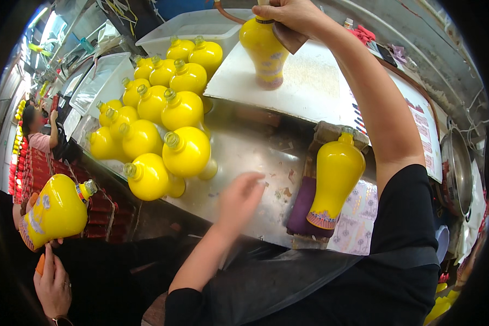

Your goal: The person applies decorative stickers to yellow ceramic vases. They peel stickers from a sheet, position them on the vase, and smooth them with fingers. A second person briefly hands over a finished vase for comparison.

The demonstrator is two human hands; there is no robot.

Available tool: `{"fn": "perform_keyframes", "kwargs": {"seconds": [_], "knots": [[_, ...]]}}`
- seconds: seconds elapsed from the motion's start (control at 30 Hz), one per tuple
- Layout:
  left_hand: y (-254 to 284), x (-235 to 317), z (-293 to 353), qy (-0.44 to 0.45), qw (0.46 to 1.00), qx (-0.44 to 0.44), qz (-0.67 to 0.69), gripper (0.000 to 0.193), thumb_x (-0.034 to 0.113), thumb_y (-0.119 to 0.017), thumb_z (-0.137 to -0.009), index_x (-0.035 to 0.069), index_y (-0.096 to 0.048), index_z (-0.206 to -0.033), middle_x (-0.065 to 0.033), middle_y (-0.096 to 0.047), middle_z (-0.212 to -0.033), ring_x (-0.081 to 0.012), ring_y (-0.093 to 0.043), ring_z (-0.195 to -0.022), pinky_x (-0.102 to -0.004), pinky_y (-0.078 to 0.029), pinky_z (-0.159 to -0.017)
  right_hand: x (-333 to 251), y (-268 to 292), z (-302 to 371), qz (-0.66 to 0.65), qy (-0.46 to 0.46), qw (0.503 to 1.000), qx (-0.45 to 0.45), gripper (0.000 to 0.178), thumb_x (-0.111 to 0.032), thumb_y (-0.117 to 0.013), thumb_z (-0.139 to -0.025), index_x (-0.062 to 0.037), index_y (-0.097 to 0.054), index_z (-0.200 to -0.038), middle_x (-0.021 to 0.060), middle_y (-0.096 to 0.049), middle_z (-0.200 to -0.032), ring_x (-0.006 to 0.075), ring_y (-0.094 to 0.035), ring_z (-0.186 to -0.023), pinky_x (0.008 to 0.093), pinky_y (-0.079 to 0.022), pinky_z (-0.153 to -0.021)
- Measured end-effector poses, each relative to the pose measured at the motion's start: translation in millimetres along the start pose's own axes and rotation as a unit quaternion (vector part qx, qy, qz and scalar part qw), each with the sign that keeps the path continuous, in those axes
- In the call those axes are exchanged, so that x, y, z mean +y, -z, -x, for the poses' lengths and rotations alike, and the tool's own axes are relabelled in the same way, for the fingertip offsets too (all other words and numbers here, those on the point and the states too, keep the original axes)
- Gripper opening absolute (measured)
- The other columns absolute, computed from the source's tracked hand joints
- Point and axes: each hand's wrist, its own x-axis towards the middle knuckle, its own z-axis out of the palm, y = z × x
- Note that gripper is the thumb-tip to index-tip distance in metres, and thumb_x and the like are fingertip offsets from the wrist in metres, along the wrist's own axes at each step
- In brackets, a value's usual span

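Note:
At the far side of the bench, my right hand (pixel 293 19) grips the neck of a yellow glass bottle (pixel 263 51) with a decorated lower part; the bottle is upright at a white board (pixel 320 87). A flat brown piece (pixel 290 38) sits by my palm, its kind unclear. My left hand (pixel 242 201) is smeared by motion above the metal bench and its fingers do not show clearly. Another yellow bottle (pixel 339 174) with a patterned base band lies tilted on a dark purple pad (pixel 301 206), beside printed decal sheets (pixel 356 214).
Several plain yellow bottles (pixel 187 152) stand at the left of the metal bench (pixel 244 125). At lower left a co-worker's hand (pixel 54 285) with an orange finger cover is at a decorated bottle (pixel 57 209). A translucent bin (pixel 223 27) stands behind; a metal pan (pixel 456 168) is at right.

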Motion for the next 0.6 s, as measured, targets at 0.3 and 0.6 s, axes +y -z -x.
{"fn": "perform_keyframes", "kwargs": {"seconds": [0.3, 0.6], "knots": [[-12.8, 30.3, -63.8, -0.074, 0.919, -0.003, 0.387, 0.095, 0.032, -0.083, -0.083, 0.011, -0.031, -0.159, -0.0167, -0.046, -0.15, -0.0325, -0.05, -0.136, -0.0468, -0.043, -0.114, -69.3, 27.7, 53.6, -0.159, 0.025, 0.976, -0.144, 0.037, -0.04, -0.08, -0.092, -0.0027, -0.077, -0.094, 0.0031, -0.07, -0.082, 0.0073, -0.06, -0.064, 0.0214, -0.047, -0.054], [13.4, 41.2, -7.2, 0.053, 0.802, -0.193, 0.563, 0.109, 0.066, -0.08, -0.077, 0.007, -0.035, -0.156, -0.0253, -0.049, -0.146, -0.0429, -0.053, -0.133, -0.0538, -0.046, -0.112, -70.1, 0.1, 77.7, -0.202, -0.046, 0.938, -0.277, 0.036, -0.036, -0.071, -0.1, -0.0027, -0.073, -0.087, -0.0003, -0.057, -0.056, 0.0064, -0.043, -0.04, 0.022, -0.033, -0.041]]}}
